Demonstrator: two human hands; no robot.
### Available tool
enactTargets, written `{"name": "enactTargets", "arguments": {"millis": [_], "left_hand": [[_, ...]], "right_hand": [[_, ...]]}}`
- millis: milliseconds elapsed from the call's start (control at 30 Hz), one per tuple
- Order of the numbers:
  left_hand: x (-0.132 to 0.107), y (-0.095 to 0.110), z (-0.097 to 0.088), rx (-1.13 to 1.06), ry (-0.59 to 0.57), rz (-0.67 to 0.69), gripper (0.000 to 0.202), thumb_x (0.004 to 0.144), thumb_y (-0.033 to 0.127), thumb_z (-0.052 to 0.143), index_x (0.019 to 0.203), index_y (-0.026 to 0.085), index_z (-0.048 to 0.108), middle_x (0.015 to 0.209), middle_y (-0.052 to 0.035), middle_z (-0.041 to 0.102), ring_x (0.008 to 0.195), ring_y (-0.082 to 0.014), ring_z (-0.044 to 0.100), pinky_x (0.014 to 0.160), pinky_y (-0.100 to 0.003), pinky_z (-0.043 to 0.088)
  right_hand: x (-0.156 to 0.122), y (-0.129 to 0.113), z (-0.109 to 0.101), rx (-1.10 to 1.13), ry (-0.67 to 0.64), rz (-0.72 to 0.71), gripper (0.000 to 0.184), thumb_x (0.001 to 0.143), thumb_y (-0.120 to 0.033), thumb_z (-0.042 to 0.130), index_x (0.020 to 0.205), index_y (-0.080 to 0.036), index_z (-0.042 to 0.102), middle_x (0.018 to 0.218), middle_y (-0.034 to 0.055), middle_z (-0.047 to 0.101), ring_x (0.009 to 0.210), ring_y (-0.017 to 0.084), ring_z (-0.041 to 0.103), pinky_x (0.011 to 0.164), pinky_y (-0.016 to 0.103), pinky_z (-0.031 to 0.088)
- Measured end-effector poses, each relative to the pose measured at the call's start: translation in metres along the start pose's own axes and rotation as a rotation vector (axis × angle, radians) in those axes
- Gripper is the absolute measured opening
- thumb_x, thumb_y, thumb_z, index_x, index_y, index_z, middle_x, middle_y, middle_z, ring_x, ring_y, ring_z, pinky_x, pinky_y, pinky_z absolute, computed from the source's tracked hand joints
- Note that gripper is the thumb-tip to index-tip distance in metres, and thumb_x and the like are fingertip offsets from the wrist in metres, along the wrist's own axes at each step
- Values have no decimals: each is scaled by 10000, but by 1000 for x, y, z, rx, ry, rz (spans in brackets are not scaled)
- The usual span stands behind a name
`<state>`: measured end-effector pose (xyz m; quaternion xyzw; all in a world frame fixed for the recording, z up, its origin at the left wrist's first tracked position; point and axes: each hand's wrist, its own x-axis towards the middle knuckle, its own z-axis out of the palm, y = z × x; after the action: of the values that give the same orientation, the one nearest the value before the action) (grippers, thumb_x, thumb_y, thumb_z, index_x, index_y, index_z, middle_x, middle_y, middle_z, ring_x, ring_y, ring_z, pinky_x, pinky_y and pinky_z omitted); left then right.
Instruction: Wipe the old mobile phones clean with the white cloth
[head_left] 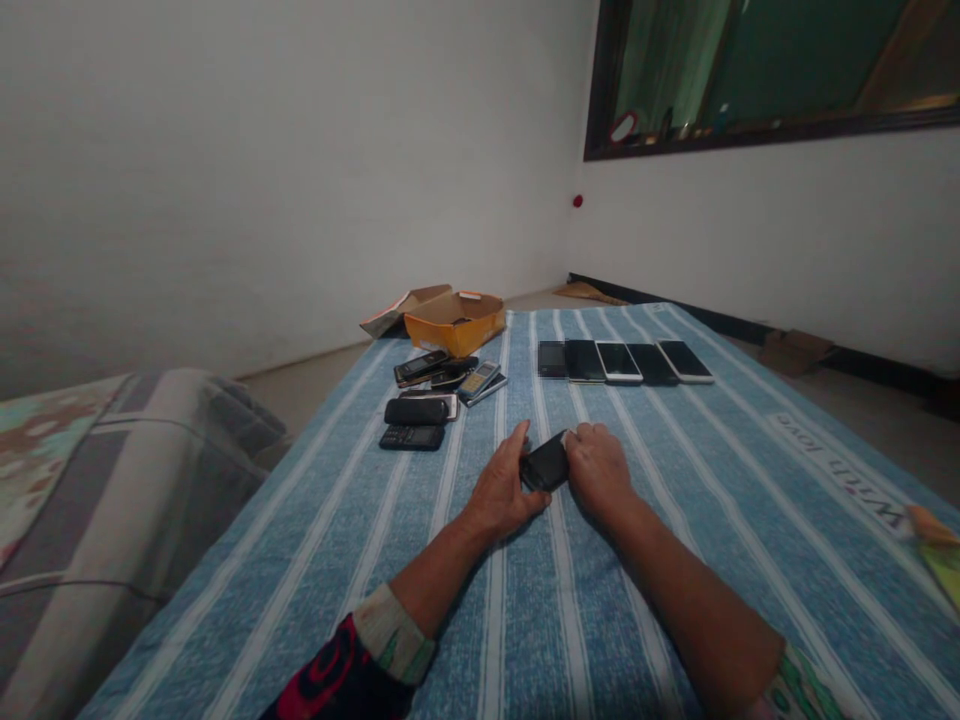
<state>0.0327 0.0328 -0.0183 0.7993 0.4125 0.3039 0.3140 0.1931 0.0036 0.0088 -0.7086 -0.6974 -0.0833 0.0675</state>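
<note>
So you've got a small black phone lying mid-way along the blue striped sheet, and it's pinched from both ends: your left grip is clenched on its left end and your right grip on its right. Further out, a tidy row of smartphones sits right, a pile of keypad phones left, with an orange cardboard box just behind.

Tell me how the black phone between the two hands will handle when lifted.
The black phone looks rigid, so it should keep its shape. It fits between the left hand and right hand, so probably light. Its smooth shell may slip; flat-bodied, it is unlikely to roll.
</note>
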Motion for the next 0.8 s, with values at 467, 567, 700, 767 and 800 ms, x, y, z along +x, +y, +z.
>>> {"name": "enactTargets", "arguments": {"millis": [467, 567, 700, 767, 800], "left_hand": [[0, -6, 1, 19, -6, 35, 990, 628, 193, 757, 1487, 203, 267, 1340, -143, 535, 1214, -318, 543, 1052, -492, 412], [1, -7, 1, 30, 2, 31, 982, 618, 187, 760, 1479, 206, 288, 1327, -138, 548, 1221, -322, 537, 1055, -494, 411], [1, -7, 1, 34, 2, 31, 956, 617, 188, 754, 1467, 194, 316, 1312, -141, 558, 1195, -315, 552, 1044, -490, 426], [1, -7, 1, 35, 5, 34, 944, 618, 191, 751, 1461, 193, 327, 1310, -139, 561, 1190, -310, 555, 1042, -487, 429], [1, -7, 1, 35, 7, 35, 943, 615, 193, 753, 1459, 196, 331, 1310, -137, 563, 1191, -308, 554, 1042, -486, 429]], "right_hand": [[-11, 7, -9, -62, -66, 32, 271, 898, -47, 433, 953, -72, 697, 962, 173, 638, 956, 282, 567, 707, 344, 406], [-14, 2, -8, -56, -55, 30, 274, 901, -50, 426, 964, -66, 692, 967, 177, 635, 958, 289, 561, 705, 349, 406], [-16, -8, -5, -29, -22, -67, 238, 900, -80, 463, 971, -81, 690, 1002, 170, 633, 972, 284, 542, 716, 346, 404], [-16, -10, -5, -20, -3, -104, 231, 901, -88, 470, 975, -86, 689, 1013, 166, 631, 971, 277, 534, 728, 348, 406], [-16, -10, -4, -21, 1, -100, 232, 902, -86, 469, 978, -86, 688, 1011, 165, 630, 965, 274, 532, 729, 350, 408]]}}
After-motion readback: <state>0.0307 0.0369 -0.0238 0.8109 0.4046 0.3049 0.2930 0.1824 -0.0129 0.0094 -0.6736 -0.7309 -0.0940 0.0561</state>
